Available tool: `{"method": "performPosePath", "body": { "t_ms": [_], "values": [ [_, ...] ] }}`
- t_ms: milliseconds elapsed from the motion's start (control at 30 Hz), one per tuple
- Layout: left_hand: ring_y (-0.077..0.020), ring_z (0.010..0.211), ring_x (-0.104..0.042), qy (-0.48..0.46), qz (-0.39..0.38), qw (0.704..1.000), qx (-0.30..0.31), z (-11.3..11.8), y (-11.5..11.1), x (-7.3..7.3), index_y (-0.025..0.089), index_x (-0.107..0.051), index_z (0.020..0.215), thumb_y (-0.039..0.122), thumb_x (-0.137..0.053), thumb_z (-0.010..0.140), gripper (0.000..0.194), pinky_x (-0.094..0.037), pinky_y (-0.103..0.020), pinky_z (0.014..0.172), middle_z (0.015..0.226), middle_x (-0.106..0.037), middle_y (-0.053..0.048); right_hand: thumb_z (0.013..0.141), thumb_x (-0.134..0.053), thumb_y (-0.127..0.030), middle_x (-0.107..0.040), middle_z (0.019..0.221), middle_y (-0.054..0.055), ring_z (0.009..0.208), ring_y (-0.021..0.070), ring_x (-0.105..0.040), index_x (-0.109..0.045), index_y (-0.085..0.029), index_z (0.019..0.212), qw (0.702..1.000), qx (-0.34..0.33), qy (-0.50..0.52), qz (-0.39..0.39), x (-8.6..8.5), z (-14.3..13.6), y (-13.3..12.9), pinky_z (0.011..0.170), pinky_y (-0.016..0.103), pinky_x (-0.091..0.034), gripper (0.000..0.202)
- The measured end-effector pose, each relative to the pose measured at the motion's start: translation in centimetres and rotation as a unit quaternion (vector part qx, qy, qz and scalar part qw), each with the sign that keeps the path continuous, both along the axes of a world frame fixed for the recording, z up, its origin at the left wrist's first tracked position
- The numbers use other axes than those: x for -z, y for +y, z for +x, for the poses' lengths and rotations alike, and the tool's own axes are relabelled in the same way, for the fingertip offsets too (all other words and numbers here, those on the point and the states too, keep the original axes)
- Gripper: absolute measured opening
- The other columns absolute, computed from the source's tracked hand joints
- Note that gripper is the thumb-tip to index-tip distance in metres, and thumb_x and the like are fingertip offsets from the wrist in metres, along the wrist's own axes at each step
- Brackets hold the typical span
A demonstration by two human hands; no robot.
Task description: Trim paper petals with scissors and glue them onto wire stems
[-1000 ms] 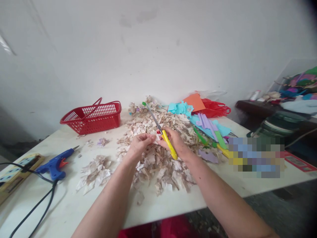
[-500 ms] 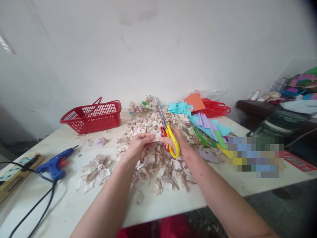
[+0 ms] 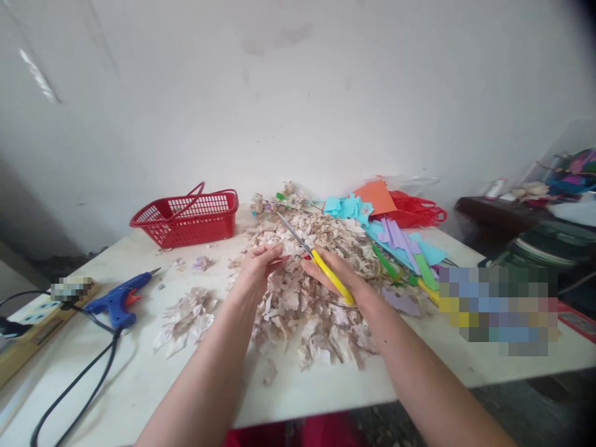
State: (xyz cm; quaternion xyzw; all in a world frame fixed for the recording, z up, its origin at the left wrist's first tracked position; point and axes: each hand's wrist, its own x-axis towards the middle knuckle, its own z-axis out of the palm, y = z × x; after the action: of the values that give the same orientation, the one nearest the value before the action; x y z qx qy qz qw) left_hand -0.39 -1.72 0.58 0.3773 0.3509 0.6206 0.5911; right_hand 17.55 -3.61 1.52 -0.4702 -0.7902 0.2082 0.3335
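My right hand (image 3: 334, 272) is closed around scissors (image 3: 329, 273) with yellow and red handles. Their metal blades point up and to the left, over a heap of crumpled, whitish-brown paper pieces (image 3: 321, 335). Just left of the blades, my left hand (image 3: 261, 264) has its thumb and fingers pinched together on a small pale piece of paper (image 3: 287, 249), largely lost against the heap behind it. A smaller pile of similar paper pieces (image 3: 186, 320) lies left of my left forearm.
A red plastic basket (image 3: 198, 230) stands at the back left. Nearer lie a blue glue gun (image 3: 118, 301) with a black cord and a power strip (image 3: 40, 329). Blue crepe paper (image 3: 347, 208), an orange sheet (image 3: 376, 197) and a red plastic bag (image 3: 410, 211) are at the back right.
The scissors have tilted to the left and downward in my right hand. My hands are slightly farther apart, and the camera view has shifted a little to the left.
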Motion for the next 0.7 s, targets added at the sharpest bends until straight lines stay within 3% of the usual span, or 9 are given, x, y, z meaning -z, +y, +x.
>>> {"method": "performPosePath", "body": {
  "t_ms": [167, 367, 533, 700],
  "values": [
    [-0.0178, 0.064, -0.065, -0.062, -0.018, 0.998, -0.003, -0.3, 0.2, -0.1, 0.012, -0.059, 0.065, 0.014, -0.070, 0.055, 0.015, -0.051, -0.022, 0.057, 0.059, -0.062, -0.002, 0.082, -0.037, -0.047, -0.047, 0.063, -0.002, 0.055, 0.0106, -0.041, -0.045, -0.019, 0.074, 0.998, -0.002, -0.065, -0.006, 0.7, 0.2, 0.2, 0.053, 0.025, -0.033, 0.030],
    [-0.0208, 0.071, -0.066, -0.107, -0.015, 0.994, -0.015, -0.4, 0.5, -0.1, 0.011, -0.058, 0.067, 0.010, -0.064, 0.060, 0.009, -0.053, -0.025, 0.064, 0.064, -0.065, -0.004, 0.081, -0.037, -0.048, -0.044, 0.061, -0.002, 0.052, 0.0104, -0.036, -0.046, -0.019, 0.072, 0.994, -0.030, -0.099, -0.044, -0.9, 0.1, -0.9, 0.050, 0.026, -0.032, 0.031],
    [-0.0189, 0.068, -0.066, -0.115, -0.006, 0.993, -0.019, -0.5, 0.5, 0.0, 0.012, -0.058, 0.067, 0.008, -0.063, 0.061, 0.009, -0.053, -0.026, 0.065, 0.062, -0.064, -0.002, 0.078, -0.043, -0.046, -0.043, 0.059, -0.001, 0.052, 0.0099, -0.033, -0.046, -0.018, 0.064, 0.995, -0.041, -0.066, -0.064, -2.1, -0.4, -1.7, 0.046, 0.024, -0.030, 0.032],
    [-0.0178, 0.067, -0.066, -0.112, -0.021, 0.993, -0.023, -0.4, 0.3, -0.2, 0.012, -0.057, 0.067, 0.008, -0.062, 0.061, 0.009, -0.053, -0.025, 0.064, 0.063, -0.065, -0.002, 0.073, -0.050, -0.047, -0.040, 0.055, -0.002, 0.050, 0.0096, -0.032, -0.043, -0.019, 0.060, 0.996, -0.067, -0.010, -0.057, -1.8, -0.5, -1.7, 0.044, 0.024, -0.028, 0.032]
  ]
}}
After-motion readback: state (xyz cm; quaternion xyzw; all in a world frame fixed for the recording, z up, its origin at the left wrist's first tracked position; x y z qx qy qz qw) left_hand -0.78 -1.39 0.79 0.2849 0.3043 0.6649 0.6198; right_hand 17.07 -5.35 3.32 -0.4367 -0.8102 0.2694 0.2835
